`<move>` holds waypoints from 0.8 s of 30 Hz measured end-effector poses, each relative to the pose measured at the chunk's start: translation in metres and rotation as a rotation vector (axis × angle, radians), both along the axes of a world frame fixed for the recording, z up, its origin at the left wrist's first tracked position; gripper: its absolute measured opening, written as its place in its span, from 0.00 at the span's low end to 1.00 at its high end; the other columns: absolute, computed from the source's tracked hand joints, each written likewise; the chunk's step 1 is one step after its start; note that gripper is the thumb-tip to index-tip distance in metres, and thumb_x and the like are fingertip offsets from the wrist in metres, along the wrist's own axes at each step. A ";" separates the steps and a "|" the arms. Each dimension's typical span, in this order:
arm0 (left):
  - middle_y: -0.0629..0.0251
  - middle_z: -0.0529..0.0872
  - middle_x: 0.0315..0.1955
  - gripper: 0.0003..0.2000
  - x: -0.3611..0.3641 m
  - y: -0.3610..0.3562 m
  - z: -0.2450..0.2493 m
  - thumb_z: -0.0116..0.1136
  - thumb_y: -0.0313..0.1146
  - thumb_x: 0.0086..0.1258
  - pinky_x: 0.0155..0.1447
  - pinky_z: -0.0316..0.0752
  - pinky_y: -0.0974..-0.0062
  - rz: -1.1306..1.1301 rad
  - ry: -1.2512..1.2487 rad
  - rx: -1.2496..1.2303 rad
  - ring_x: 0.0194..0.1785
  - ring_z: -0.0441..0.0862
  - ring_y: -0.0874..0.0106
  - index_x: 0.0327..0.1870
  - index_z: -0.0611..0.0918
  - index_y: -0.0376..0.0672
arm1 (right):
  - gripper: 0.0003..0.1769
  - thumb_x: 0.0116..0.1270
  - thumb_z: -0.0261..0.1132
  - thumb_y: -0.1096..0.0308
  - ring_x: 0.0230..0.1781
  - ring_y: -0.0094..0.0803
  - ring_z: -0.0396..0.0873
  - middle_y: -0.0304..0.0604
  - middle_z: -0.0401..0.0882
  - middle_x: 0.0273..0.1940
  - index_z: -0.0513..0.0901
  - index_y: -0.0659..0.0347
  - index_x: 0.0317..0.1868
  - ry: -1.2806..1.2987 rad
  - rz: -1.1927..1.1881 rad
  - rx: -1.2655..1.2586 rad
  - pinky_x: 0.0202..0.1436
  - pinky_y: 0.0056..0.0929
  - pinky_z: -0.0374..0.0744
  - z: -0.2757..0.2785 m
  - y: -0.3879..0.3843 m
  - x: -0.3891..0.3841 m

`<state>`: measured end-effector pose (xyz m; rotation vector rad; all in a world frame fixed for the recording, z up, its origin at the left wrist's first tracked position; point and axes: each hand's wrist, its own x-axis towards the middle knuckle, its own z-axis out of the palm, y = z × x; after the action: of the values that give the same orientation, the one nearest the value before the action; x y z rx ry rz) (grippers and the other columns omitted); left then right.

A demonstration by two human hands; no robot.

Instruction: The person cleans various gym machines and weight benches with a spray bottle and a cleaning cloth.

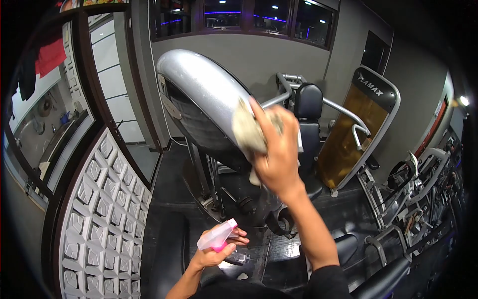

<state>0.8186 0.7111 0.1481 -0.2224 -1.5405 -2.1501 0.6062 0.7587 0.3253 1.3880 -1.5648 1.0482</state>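
Apparently wiping machine cover (199, 82) at 11 o'clock with cloth (247, 130) at 12 bunched in right hand (279, 162), clasping spray bottle (217, 238) at 6 in left hand (213, 253), probably needing even pressure next.

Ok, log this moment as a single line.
right hand: holds cloth against silver machine cover | left hand: holds spray bottle | background: black-padded seat

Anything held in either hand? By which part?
Left hand: spray bottle, around the neck area. Right hand: a cloth, bunched under the fingers; exact grip point hidden.
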 end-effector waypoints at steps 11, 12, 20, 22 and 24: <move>0.44 0.80 0.51 0.18 0.002 0.010 -0.012 0.54 0.14 0.66 0.59 0.80 0.56 0.030 0.002 -0.035 0.52 0.85 0.55 0.58 0.72 0.29 | 0.38 0.42 0.70 0.77 0.53 0.52 0.72 0.55 0.68 0.54 0.81 0.50 0.60 -0.106 0.005 -0.053 0.57 0.41 0.75 -0.073 0.042 -0.008; 0.44 0.80 0.51 0.18 0.003 0.011 -0.012 0.54 0.14 0.66 0.59 0.80 0.56 0.026 0.001 -0.037 0.52 0.85 0.55 0.58 0.72 0.29 | 0.38 0.41 0.69 0.78 0.55 0.52 0.71 0.54 0.67 0.55 0.81 0.50 0.60 -0.140 -0.063 -0.027 0.58 0.42 0.74 -0.101 0.054 -0.004; 0.45 0.81 0.51 0.19 -0.002 0.014 -0.003 0.54 0.13 0.65 0.59 0.80 0.58 0.025 -0.010 -0.063 0.52 0.85 0.56 0.58 0.73 0.29 | 0.43 0.52 0.65 0.68 0.53 0.52 0.68 0.58 0.63 0.54 0.67 0.55 0.72 -0.187 0.032 -0.181 0.58 0.45 0.70 -0.130 0.045 -0.021; 0.45 0.81 0.51 0.19 -0.002 0.014 0.000 0.54 0.14 0.65 0.59 0.80 0.59 0.022 -0.025 -0.039 0.52 0.85 0.56 0.58 0.73 0.29 | 0.45 0.45 0.54 0.79 0.56 0.51 0.67 0.56 0.65 0.53 0.67 0.64 0.71 -0.169 0.075 -0.058 0.65 0.41 0.66 -0.056 0.029 -0.018; 0.47 0.77 0.53 0.18 -0.002 0.012 -0.001 0.50 0.17 0.69 0.59 0.79 0.55 -0.004 -0.031 -0.100 0.53 0.83 0.53 0.60 0.70 0.33 | 0.45 0.49 0.55 0.86 0.54 0.49 0.71 0.55 0.66 0.54 0.68 0.51 0.72 -0.305 0.248 0.044 0.64 0.34 0.68 0.005 0.006 -0.014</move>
<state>0.8164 0.7228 0.1474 -0.2268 -1.6685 -2.0913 0.5920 0.7650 0.3303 1.5357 -1.6665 1.4383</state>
